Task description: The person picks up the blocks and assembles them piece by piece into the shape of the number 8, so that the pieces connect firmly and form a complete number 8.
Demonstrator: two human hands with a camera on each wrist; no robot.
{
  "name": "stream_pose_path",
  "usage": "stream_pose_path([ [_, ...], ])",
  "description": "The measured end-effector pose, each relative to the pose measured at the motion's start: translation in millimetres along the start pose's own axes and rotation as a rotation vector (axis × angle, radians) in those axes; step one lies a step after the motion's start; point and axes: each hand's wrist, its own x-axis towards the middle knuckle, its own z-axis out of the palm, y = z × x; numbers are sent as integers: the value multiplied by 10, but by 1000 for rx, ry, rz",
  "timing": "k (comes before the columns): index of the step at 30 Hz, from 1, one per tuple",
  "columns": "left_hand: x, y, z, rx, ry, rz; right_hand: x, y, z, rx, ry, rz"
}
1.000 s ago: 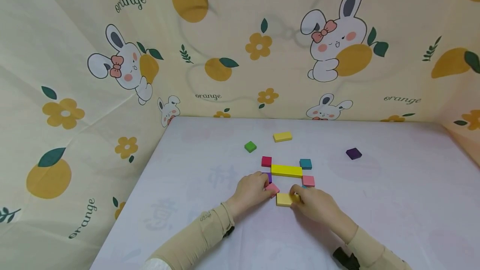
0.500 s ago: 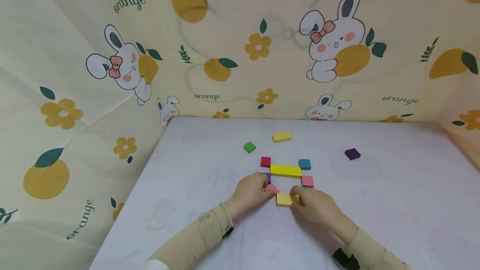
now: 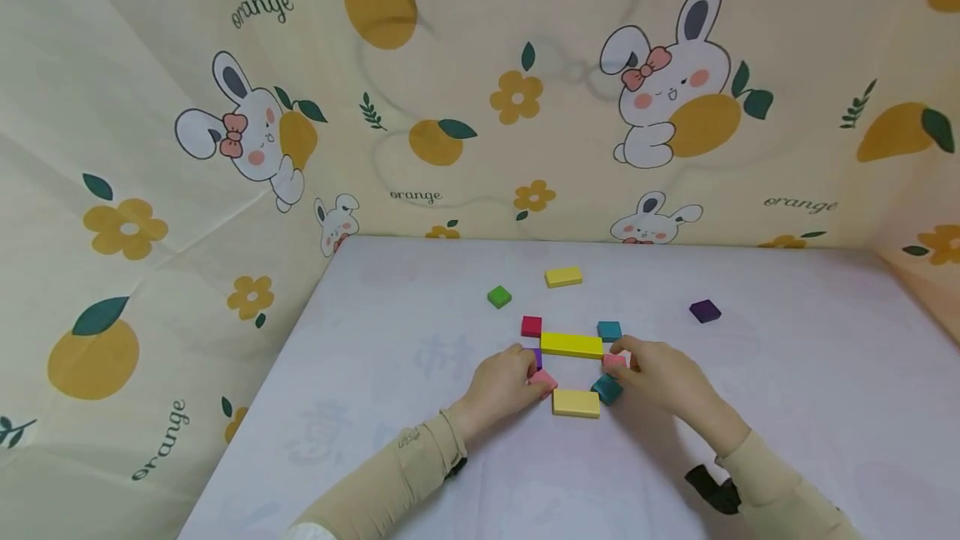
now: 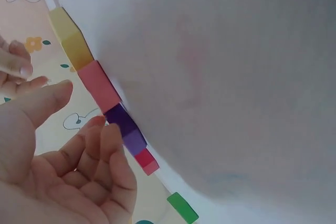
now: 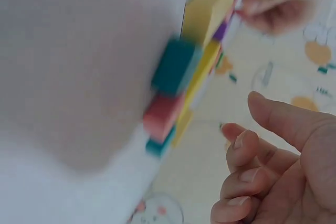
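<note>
In the head view my left hand (image 3: pixel 501 382) rests at the left side of a small block layout, its thumb and fingertips around a tilted pink block (image 3: pixel 543 378). Beside those fingertips is a purple block (image 4: pixel 126 128), partly covered in the head view. My right hand (image 3: pixel 663 375) is over the right side, fingers loosely bent and thumb apart, near another pink block (image 3: pixel 614 361). Just below that lies a turned teal block (image 3: pixel 607 388), touching or nearly touching a pale yellow block (image 3: pixel 576 403). A long yellow block (image 3: pixel 572 345) spans the middle.
A red block (image 3: pixel 532 326) and a second teal block (image 3: pixel 609 330) sit at the layout's far corners. Farther back are a green block (image 3: pixel 499 297), a yellow block (image 3: pixel 563 277) and a dark purple block (image 3: pixel 705 311). A printed cloth (image 3: pixel 465 65) hangs behind the white table (image 3: pixel 787 407).
My right hand has let go of the pale yellow block and moved up and right to the right-hand pink block. The lower teal block is now uncovered. My left hand has stayed put.
</note>
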Motion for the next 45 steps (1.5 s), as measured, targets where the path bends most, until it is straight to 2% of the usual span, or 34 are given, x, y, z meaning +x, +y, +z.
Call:
stream_pose_path([
  [5, -19, 47, -5, 34, 25, 43, 39, 178, -186, -38, 40, 10],
  [13, -54, 74, -11, 85, -14, 80, 140, 470, -435, -40, 80, 54],
  [20, -94, 90, -49, 167, -34, 94, 302, 886, -542, -23, 129, 94],
  [26, -96, 88, -64, 153, -62, 106, 408, 1234, -586, -30, 77, 145],
  [33, -78, 54, -38, 99, -81, 95, 476, 1514, -605, -34, 30, 143],
  [38, -63, 50, -38, 71, -111, 85, 495, 1663, -579, -16, -3, 155],
  [45, -77, 55, -73, 98, -116, 96, 556, 1763, -575, -30, -17, 137],
])
